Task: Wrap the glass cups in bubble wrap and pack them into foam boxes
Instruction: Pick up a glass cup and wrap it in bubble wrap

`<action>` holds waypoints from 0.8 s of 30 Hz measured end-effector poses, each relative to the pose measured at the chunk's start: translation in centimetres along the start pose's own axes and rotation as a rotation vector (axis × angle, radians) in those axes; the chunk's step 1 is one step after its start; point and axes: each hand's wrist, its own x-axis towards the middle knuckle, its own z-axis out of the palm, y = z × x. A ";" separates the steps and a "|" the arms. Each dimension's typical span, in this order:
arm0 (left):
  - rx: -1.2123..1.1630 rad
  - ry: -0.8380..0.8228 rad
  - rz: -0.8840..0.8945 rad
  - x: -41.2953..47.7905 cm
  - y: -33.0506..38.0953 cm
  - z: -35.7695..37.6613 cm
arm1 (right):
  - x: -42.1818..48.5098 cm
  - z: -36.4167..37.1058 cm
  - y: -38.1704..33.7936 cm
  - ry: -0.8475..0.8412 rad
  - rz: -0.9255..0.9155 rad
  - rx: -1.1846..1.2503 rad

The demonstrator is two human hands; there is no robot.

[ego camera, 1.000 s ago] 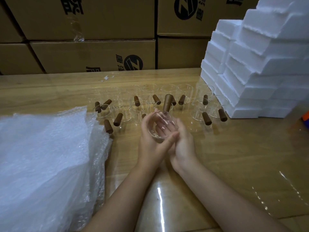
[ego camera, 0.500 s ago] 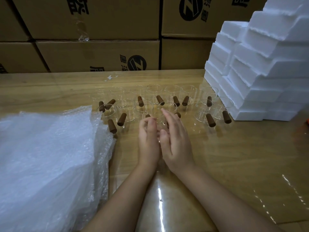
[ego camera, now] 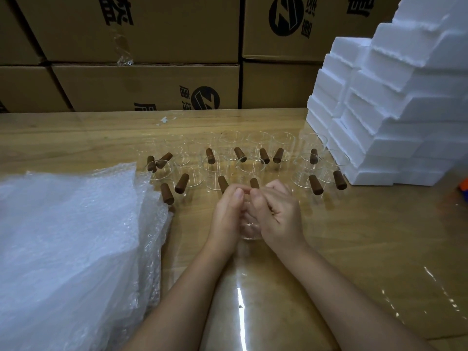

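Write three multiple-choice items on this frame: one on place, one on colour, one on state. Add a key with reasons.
1. Where does the bubble wrap lie?
A. on the person's left side
B. on the cardboard boxes
C. on the person's right side

2. What colour are the handles of the glass cups?
A. white
B. brown
C. blue

3. What state is the held cup in?
A. wrapped in bubble wrap
B. standing alone, untouched
C. bare, between both hands

Key:
1 A: the wrap fills the left of the view, while the foam boxes are stacked on the right.
2 B: every handle in the rows is brown.
3 C: clear glass shows between the left hand and the right hand, with no wrap on it.
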 end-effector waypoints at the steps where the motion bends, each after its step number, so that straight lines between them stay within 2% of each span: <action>1: -0.068 0.023 -0.060 0.0 0.3 0.2 | 0.1 0.0 -0.3 0.018 -0.027 -0.008; 3: -0.296 0.063 -0.229 0.0 0.4 0.6 | 0.1 0.1 -0.7 0.055 -0.130 -0.079; 6: -0.717 0.025 -0.494 -0.1 0.9 1.1 | -0.5 0.3 -0.7 0.079 -0.289 -0.189; 8: -0.900 0.053 -0.614 -0.1 1.2 1.2 | -0.9 0.6 -0.5 0.073 -0.362 -0.208; 10: -1.026 0.134 -0.625 0.2 1.5 1.0 | -1.1 1.0 -0.4 0.053 -0.364 -0.165; 13: -1.173 0.156 -0.563 0.1 1.1 0.8 | -0.9 1.5 -0.3 -0.005 -0.291 -0.109; 18: -1.031 0.168 -0.431 0.6 0.8 0.0 | -0.9 0.8 0.0 -0.113 -0.209 -0.112; 24: -0.895 0.046 -0.413 1.1 -0.4 -0.9 | -0.8 1.1 -0.7 -0.180 -0.229 -0.300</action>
